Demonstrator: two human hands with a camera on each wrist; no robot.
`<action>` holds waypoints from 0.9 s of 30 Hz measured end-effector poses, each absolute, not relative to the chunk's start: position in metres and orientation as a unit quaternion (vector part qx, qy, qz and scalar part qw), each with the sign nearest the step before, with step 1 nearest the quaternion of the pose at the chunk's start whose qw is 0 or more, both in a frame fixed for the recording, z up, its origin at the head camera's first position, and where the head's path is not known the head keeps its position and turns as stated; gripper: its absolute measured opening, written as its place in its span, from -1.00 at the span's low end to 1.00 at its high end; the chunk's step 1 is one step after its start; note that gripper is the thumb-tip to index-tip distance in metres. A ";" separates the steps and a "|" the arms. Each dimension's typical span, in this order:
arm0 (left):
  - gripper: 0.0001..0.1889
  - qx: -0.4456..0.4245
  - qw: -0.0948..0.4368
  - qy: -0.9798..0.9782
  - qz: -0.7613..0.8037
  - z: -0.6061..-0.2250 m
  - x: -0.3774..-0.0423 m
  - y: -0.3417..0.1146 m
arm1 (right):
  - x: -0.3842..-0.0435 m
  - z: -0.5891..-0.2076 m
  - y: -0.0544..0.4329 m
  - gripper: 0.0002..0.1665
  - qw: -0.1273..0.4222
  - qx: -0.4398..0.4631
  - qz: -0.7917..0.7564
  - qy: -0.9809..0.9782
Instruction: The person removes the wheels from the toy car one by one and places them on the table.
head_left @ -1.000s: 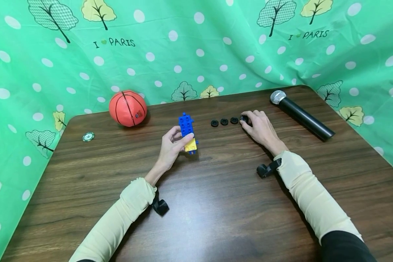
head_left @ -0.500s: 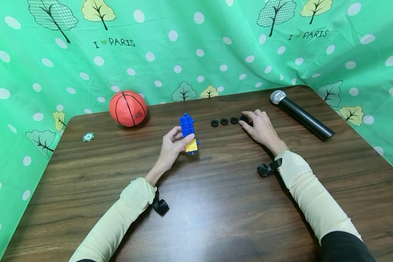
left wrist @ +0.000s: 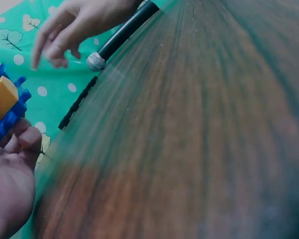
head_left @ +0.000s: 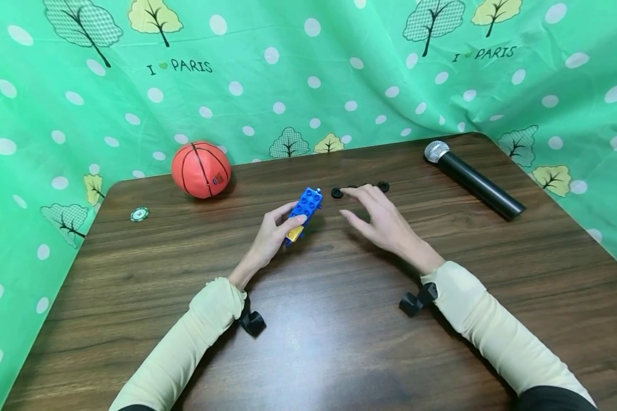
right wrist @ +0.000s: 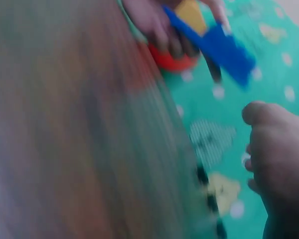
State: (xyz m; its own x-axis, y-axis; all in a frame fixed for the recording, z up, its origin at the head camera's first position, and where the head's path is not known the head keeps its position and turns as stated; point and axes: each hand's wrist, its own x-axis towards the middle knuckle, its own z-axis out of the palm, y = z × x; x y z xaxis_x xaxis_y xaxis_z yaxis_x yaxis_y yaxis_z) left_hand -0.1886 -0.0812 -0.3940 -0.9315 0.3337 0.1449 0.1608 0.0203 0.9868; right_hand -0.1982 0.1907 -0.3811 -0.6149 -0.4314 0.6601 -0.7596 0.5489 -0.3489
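My left hand [head_left: 268,235] grips a blue and yellow toy-brick assembly [head_left: 308,201] above the table, thumb across its top. The assembly slants, its blue end pointing up and right; small blue pegs stick out of its sides. To its right hovers my right hand [head_left: 385,224], fingers spread loosely with nothing seen between them. Behind that hand lies a row of several small black toy wheels; the leftmost wheel [head_left: 336,193] and rightmost wheel [head_left: 383,186] show, the middle ones are mostly hidden. In the right wrist view the blurred blue bricks [right wrist: 229,55] face my right hand [right wrist: 279,144].
A red toy basketball [head_left: 201,170] sits at the back left, with a green and white poker chip [head_left: 139,214] nearer the left edge. A black microphone [head_left: 478,182] lies at the right. Green patterned cloth [head_left: 308,74] hangs behind the wooden table [head_left: 308,342].
My right hand has left the rightmost wheel and moved left towards the bricks; the wheels stay in place. My left hand has turned the assembly so its blue end tips to the right.
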 end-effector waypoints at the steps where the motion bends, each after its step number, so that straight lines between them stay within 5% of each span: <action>1: -0.40 0.179 0.073 0.717 0.670 -0.394 -0.189 -0.082 | -0.195 -0.380 0.185 -0.40 0.257 0.369 0.318 -0.834; 8: -0.45 0.254 0.114 0.734 0.619 -0.392 -0.188 -0.085 | -0.182 -0.378 0.165 -0.21 0.235 0.443 0.342 -0.795; 16: -0.43 0.293 0.111 0.707 0.634 -0.392 -0.189 -0.093 | -0.178 -0.377 0.163 -0.32 0.234 0.464 0.371 -0.770; 27: -0.38 0.300 -0.053 0.733 0.608 -0.383 -0.174 -0.114 | -0.169 -0.378 0.167 -0.36 0.244 0.407 0.441 -0.761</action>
State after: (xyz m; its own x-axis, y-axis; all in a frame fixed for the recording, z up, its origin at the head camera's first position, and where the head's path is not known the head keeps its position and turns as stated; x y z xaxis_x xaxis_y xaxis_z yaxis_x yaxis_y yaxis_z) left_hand -0.1737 -0.1142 -0.3827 -0.8139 0.3756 0.4433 0.5048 0.0792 0.8596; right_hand -0.1689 0.1666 -0.3781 -0.5488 -0.4049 0.7314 -0.8359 0.2782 -0.4732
